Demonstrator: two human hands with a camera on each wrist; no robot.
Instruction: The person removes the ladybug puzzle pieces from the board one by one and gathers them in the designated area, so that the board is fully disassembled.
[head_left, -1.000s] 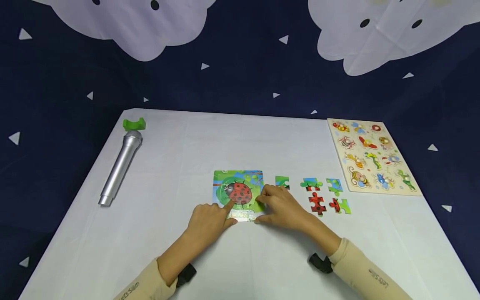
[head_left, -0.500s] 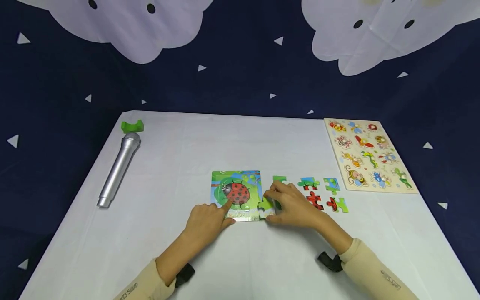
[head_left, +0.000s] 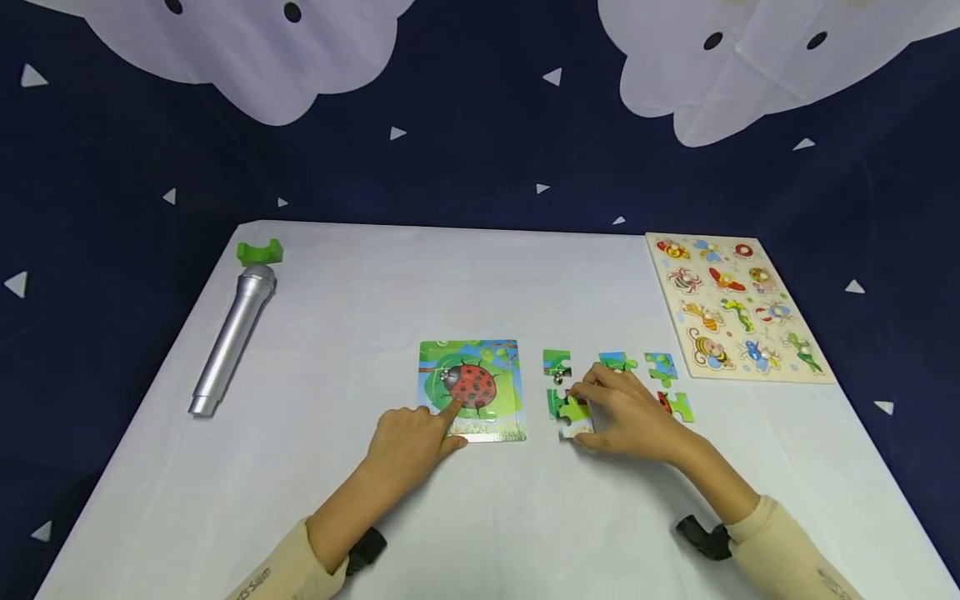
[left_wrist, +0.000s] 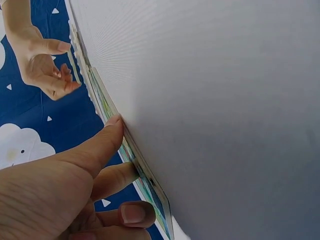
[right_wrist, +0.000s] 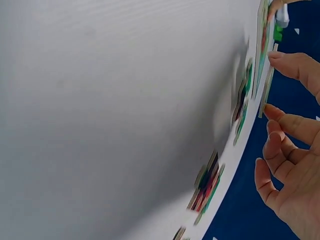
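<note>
A square puzzle board (head_left: 431, 354) with a ladybug picture lies flat on the white table. My left hand (head_left: 405, 450) rests on it, index fingertip on the picture and thumb at the near edge; the left wrist view shows the thumb (left_wrist: 112, 125) against the board's side. To the right, my right hand (head_left: 637, 417) pinches a green and white jigsaw piece (head_left: 576, 418) between thumb and fingers. In the right wrist view that piece (right_wrist: 267, 90) is seen edge-on, above the tabletop. Loose pieces lie around this hand, among them a green one (head_left: 557, 360); the hand hides some.
More jigsaw pieces, such as a blue and green one (head_left: 662, 367) and a red and green one (head_left: 681, 407), lie right of the hand. A wooden insect board (head_left: 750, 371) is at the far right. A silver microphone (head_left: 234, 342) and a green block (head_left: 260, 252) stand at left.
My right hand has drawn the green and white piece off the right side of the ladybug board and carried it right, over the loose pieces. The left hand has kept its place on the board.
</note>
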